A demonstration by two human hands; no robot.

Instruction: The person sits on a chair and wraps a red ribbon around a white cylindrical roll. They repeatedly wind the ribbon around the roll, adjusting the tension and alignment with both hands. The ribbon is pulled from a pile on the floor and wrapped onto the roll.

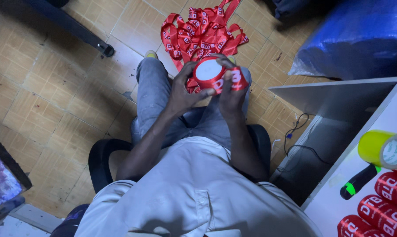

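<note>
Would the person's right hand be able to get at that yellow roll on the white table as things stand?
Probably not at once: the right hand is busy gripping the red ribbon roll together with the left hand. The yellow roll lies unblocked on the white table to the right.

Red ribbon roll [209, 73]: glossy satin cloth. Floor tiles [44, 92]: matt, rough. Blue sack [361, 35]: shiny plastic.

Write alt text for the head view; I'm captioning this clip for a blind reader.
A seated person's left hand and right hand hold a roll of red ribbon above their knees. A heap of loose red ribbon lies on the tiled floor ahead; a yellow tape roll sits on the white table at right.
</note>
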